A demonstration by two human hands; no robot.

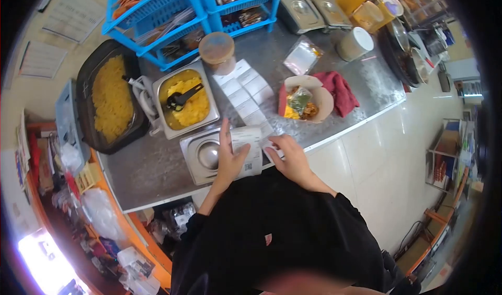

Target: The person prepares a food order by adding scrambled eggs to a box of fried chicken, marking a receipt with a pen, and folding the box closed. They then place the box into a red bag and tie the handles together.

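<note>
at the near edge of the counter (157,175), both hands are on a receipt (247,151). left hand (228,159) lies flat over its left side, fingers long and nearly straight, thumb tucked against the paper, so more pressing than pinching. right hand (291,159) has its fingers curled at the receipt's right edge, looks like a light pinch, though i can't tell exactly how much paper is between the fingertips.

receipt sits partly over a steel lid (206,156) with a round knob, and a longer strip of slips (244,94) runs away from it toward the middle of the counter.

handling-wise i'd say it's thin thermal paper: weighs nothing, floppy, curls on its own, creases and tears easily, and slides around on steel. best held by an edge or corner with thumb and finger, other hand flat to keep it from skating.

nearby: tray of yellow food with black tongs (187,99), a wrap (303,101) in paper and a red cloth (340,88) toward the right edge.
</note>
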